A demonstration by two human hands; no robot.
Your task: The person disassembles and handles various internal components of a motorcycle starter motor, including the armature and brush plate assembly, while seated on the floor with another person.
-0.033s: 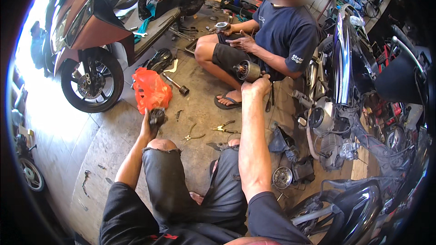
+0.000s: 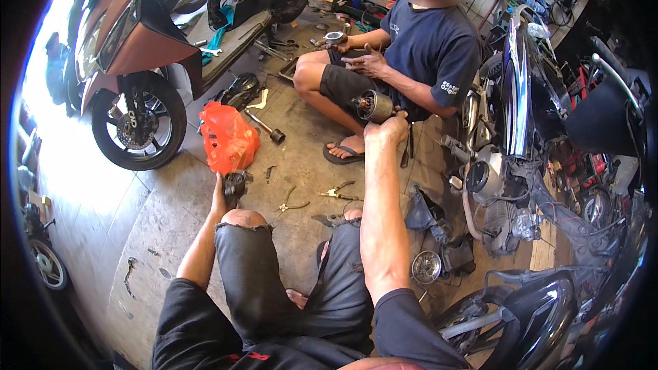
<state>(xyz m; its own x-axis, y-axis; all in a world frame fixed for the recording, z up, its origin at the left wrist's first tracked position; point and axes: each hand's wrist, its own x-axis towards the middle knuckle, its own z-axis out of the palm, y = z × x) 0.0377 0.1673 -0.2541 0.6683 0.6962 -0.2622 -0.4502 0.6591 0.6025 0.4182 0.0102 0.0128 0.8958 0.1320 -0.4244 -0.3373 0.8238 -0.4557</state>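
Observation:
My right hand [image 2: 387,127] stretches forward, closed around a cylindrical metal motor housing [image 2: 381,107] whose open end shows copper windings. It is held up in front of the crouching co-worker. My left hand [image 2: 221,195] grips a dark, grimy mechanical part [image 2: 234,188] above my left knee; its exact kind is unclear. Just beyond that hand lies a crumpled orange plastic bag [image 2: 228,138]. Two pairs of pliers, one spread wide [image 2: 293,201] and one with yellowish jaws [image 2: 338,192], rest on the floor between my arms.
A co-worker [image 2: 432,48] squats ahead, one hand holding a round metal part [image 2: 335,38]. An orange-brown scooter [image 2: 140,48] stands at the left. Motorcycle parts, including an engine [image 2: 499,212], crowd the right side. A socket tool [image 2: 266,127] lies past the bag.
My left hand and the dark part in it have dropped slightly and turned a little. The right hand and the motor housing stay where they were.

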